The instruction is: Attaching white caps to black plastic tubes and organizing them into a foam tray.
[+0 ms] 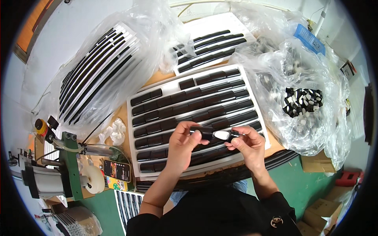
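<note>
A black tube [201, 132] is in the left hand [181, 143], its thumb and fingers closed around it. Just to the right of that hand, the right hand [251, 148] pinches a small black cap [234, 135] between thumb and fingertips. A white pad [222, 135] lies between the two hands, at the cap's left side; whether it touches the tube I cannot tell.

Under and beyond both hands is a white tray [170, 89] lined with rows of black pieces [189, 107], with a gap in the row farthest from the hands. Beyond it is a second tray [232, 26], partly filled. Well to the left hand's far left stands a bagged tray [98, 74]; nearer that side are a tissue [117, 132], a phone [117, 170] and a green machine [71, 165]. Beyond the right hand, to its right, a clear bag [271, 80] holds black and white parts [302, 103], with a blue basket [311, 39] farther off.
</note>
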`<state>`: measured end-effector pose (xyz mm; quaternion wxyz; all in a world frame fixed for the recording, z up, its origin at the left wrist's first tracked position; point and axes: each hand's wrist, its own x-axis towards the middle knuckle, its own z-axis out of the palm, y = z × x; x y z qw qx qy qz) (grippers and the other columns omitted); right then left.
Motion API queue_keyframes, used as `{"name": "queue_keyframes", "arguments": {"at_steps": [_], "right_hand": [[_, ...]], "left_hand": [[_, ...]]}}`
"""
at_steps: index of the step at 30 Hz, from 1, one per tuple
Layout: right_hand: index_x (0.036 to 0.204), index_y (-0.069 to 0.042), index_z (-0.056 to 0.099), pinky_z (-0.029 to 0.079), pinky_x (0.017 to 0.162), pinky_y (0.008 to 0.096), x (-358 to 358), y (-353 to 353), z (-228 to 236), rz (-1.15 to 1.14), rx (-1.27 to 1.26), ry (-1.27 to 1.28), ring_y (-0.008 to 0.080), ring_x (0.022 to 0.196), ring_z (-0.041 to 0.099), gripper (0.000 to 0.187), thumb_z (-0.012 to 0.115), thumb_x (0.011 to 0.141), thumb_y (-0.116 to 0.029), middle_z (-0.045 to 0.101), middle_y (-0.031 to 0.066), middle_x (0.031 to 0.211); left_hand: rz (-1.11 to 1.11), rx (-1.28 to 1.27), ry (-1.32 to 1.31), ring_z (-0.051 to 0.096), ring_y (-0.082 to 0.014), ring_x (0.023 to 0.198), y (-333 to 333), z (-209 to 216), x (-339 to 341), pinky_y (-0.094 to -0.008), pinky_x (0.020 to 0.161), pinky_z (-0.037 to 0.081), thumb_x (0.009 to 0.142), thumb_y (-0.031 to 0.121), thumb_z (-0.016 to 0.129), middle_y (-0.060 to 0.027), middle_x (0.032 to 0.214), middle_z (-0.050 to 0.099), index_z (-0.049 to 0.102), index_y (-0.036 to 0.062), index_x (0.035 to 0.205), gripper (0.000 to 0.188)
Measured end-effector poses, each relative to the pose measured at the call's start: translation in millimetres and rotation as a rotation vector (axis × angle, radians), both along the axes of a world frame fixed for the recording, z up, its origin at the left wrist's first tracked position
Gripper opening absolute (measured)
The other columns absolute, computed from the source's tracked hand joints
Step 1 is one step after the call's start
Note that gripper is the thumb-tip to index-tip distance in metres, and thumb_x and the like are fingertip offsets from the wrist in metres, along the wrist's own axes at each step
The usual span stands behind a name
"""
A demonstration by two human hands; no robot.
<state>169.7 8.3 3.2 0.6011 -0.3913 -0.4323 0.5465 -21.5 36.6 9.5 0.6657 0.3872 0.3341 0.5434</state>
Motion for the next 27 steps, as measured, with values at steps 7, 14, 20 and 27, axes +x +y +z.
{"name": "queue_keyframes", "arguments": {"at_steps": [7, 14, 20, 27], "right_hand": [[0.105, 0.003, 0.059, 0.051, 0.066, 0.0217, -5, -10, 14, 0.095, -0.024, -0.044, 0.0107, 0.071, 0.06, 0.028, 0.065, 0.077, 0.004, 0.057, 0.005, 0.084], [0.103, 0.003, 0.061, 0.047, 0.07, 0.0199, 3, -16, 25, 0.24, -0.038, -0.144, 0.0092, 0.082, 0.056, 0.031, 0.068, 0.073, 0.005, 0.057, 0.0047, 0.094], [0.102, 0.003, 0.06, 0.052, 0.068, 0.0222, -1, -15, 23, 0.334, -0.202, -0.027, 0.0108, 0.076, 0.06, 0.026, 0.067, 0.076, 0.003, 0.059, 0.0062, 0.091], [0.1, 0.003, 0.06, 0.054, 0.071, 0.024, 1, -13, 30, 0.379, -0.204, -0.048, 0.012, 0.076, 0.061, 0.024, 0.066, 0.077, 0.003, 0.059, 0.0062, 0.09]], "left_hand": [[-0.072, 0.193, 0.084, 0.056, -0.0133, 0.077, -27, -4, 12, -0.0252, 0.065, 0.05, 0.085, 0.009, 0.061, -0.0124, 0.1, 0.053, 0.042, 0.0009, 0.107, 0.03], [-0.152, 0.451, 0.476, 0.051, -0.0102, 0.076, -36, 2, 3, -0.0232, 0.066, 0.046, 0.087, 0.002, 0.054, -0.0137, 0.103, 0.05, 0.037, 0.0047, 0.109, 0.027], [0.018, 0.619, 0.471, 0.047, -0.0071, 0.071, -37, 1, 13, -0.0209, 0.064, 0.042, 0.088, 0.003, 0.051, -0.0139, 0.1, 0.049, 0.037, 0.0042, 0.101, 0.02], [-0.015, 0.524, 0.443, 0.046, -0.0098, 0.074, -40, 4, 14, -0.0235, 0.067, 0.042, 0.088, 0.002, 0.051, -0.0144, 0.099, 0.048, 0.036, 0.0036, 0.101, 0.019]]}}
